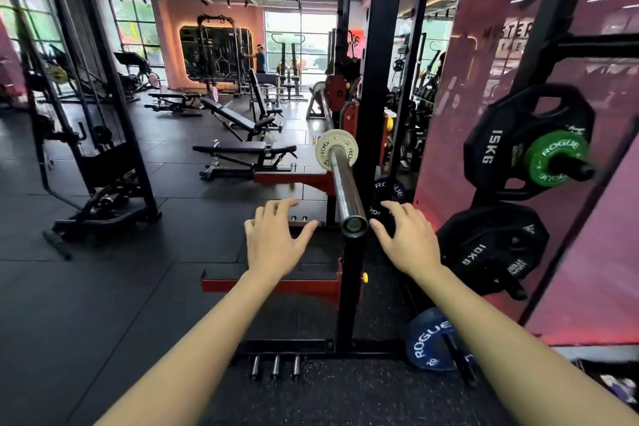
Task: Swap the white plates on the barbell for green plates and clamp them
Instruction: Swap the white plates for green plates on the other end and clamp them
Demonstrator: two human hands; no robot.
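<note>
My left hand [273, 239] and right hand [408, 239] hover with fingers spread and loose, gripping nothing, either side of the bar [345, 187] end. Beyond my fingertips its white plate [328, 149] reads ROGUE. Right of them, a green plate [549, 159], also ROGUE, fronts a 15KG plate [498, 142].

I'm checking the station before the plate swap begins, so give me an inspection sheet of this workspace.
Surface: black rubber gym floor.
Job's things: small white round plate sits on the chrome steel barbell sleeve; small green round plate hangs on a storage peg at right, in front of a black 15 kg plate. No clamp seen.
Clutter: black 10 kg plate and blue round plate stored lower down.
Grips: left hand and right hand open, flanking the sleeve's end, holding nothing.
Cables: nothing seen.
Surroundings: black benches; a distant person.
</note>
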